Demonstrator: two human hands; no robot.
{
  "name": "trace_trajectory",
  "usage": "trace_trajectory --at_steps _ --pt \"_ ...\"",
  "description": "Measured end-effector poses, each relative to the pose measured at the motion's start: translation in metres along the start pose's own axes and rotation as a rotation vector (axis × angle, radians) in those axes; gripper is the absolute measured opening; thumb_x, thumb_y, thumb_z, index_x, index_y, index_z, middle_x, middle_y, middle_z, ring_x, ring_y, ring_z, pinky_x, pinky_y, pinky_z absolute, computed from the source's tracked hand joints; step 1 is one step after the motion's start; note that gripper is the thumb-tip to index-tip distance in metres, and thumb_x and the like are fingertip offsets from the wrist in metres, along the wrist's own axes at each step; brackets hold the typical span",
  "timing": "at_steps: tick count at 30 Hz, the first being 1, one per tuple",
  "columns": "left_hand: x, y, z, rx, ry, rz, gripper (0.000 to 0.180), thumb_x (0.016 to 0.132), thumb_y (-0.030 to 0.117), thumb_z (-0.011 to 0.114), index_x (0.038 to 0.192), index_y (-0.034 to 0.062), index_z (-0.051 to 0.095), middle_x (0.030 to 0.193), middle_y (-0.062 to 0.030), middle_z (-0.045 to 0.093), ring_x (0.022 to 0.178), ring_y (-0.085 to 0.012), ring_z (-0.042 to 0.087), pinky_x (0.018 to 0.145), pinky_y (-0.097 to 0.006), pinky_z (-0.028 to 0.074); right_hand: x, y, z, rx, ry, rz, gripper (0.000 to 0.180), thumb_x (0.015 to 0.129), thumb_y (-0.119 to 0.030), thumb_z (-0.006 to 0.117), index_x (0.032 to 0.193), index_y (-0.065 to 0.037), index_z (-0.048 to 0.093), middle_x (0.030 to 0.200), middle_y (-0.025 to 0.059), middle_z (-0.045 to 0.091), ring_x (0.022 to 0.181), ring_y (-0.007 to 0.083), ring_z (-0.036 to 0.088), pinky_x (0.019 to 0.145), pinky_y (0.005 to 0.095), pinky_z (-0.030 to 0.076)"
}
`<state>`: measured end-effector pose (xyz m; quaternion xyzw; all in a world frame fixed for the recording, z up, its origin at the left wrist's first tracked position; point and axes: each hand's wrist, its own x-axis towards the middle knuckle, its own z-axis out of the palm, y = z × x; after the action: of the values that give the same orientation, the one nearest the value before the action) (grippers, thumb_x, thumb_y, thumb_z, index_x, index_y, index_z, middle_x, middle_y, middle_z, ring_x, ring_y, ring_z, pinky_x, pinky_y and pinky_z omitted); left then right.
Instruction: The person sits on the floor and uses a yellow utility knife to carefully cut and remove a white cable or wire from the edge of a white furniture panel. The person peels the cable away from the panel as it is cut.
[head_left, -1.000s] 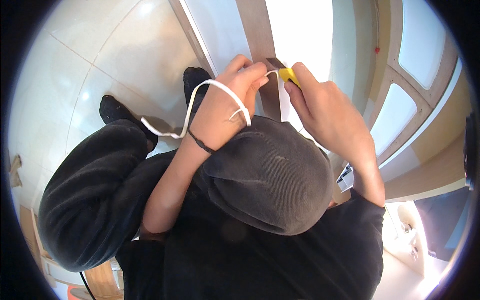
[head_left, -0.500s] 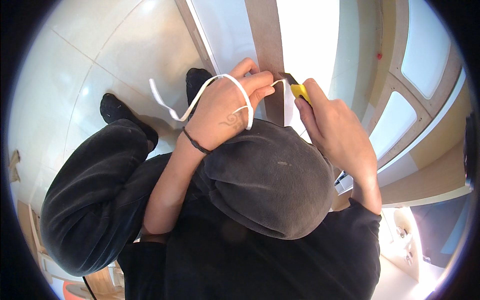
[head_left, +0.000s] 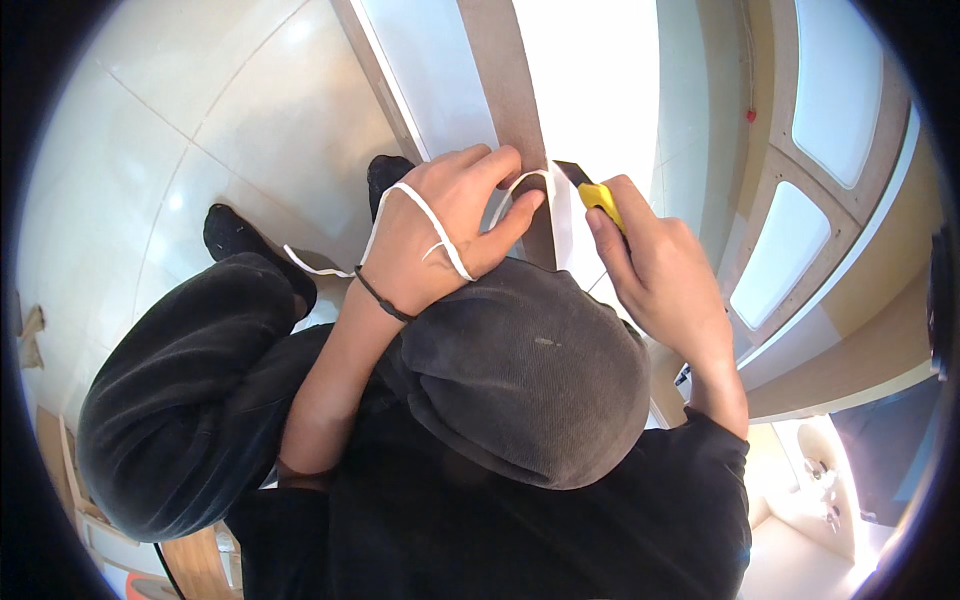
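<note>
My right hand [head_left: 668,268] is wrapped round a yellow utility knife [head_left: 601,203]. Its dark blade points up and left, close to the pale edge of a brown-and-white panel [head_left: 510,85]. My left hand [head_left: 440,212] lies at the panel's brown face, thumb and forefinger parted, the other fingertips partly hidden. A narrow white strip [head_left: 432,212] loops over the back of this hand, with one loose end trailing left past the wrist. Its other end arches through the gap beside my thumb to the panel edge, near the blade.
My bent knee [head_left: 525,370] in dark trousers rises between my forearms. Pale floor tiles [head_left: 130,170] spread to the left, beside my dark-socked foot [head_left: 235,230]. Wooden frames with white panels [head_left: 785,250] stand at the right.
My left thumb and forefinger have parted, and the hand has shifted slightly down and left. The strip's loose end has dropped lower. The knife has drawn a little away from my left fingers.
</note>
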<state>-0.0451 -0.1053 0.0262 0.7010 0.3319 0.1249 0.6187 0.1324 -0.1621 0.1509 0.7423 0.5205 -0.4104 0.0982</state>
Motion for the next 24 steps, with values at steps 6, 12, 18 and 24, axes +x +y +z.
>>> trace_trajectory --at_steps 6,12,18,24 --pt "-0.005 -0.001 0.017 -0.067 0.066 -0.038 0.026 0.104 0.025 0.059 0.1 -0.0004 0.064 0.09 -0.0146 0.057 0.076 -0.0268 0.06 0.07 -0.036 0.049 0.001 0.004 0.017 -0.043 0.053 -0.034 0.016 0.105 -0.019 0.054 0.108 -0.004 0.05 0.056 0.0165 0.059 0.053 0.04 0.063 0.05 0.0489 0.049" --pt "-0.009 -0.002 0.022 -0.21 0.049 -0.069 0.025 0.106 0.023 0.055 0.099 -0.0007 0.062 0.091 -0.0186 0.058 0.079 -0.0351 0.06 0.071 -0.042 0.05 0.001 0.002 0.012 -0.09 0.002 -0.035 0.018 0.106 -0.02 0.051 0.109 -0.003 0.049 0.058 0.0174 0.061 0.057 0.0418 0.066 0.053 0.0505 0.051" --pt "-0.007 -0.001 0.02 -0.241 -0.031 -0.168 0.025 0.105 0.024 0.057 0.1 -0.0007 0.061 0.092 -0.0175 0.056 0.079 -0.0353 0.057 0.071 -0.042 0.047 0.006 -0.002 0.002 -0.093 -0.07 0.003 0.019 0.106 -0.02 0.05 0.109 -0.002 0.048 0.059 0.019 0.062 0.059 0.0436 0.066 0.056 0.0519 0.052" --pt "-0.006 -0.016 0.026 -0.275 0.005 -0.028 0.028 0.107 0.022 0.055 0.098 -0.0035 0.061 0.09 -0.0125 0.053 0.08 -0.025 0.058 0.072 -0.036 0.048 0.008 -0.002 0.006 -0.071 -0.047 -0.017 0.02 0.105 -0.021 0.051 0.108 -0.001 0.048 0.062 0.0215 0.064 0.062 0.0455 0.067 0.058 0.0537 0.052"
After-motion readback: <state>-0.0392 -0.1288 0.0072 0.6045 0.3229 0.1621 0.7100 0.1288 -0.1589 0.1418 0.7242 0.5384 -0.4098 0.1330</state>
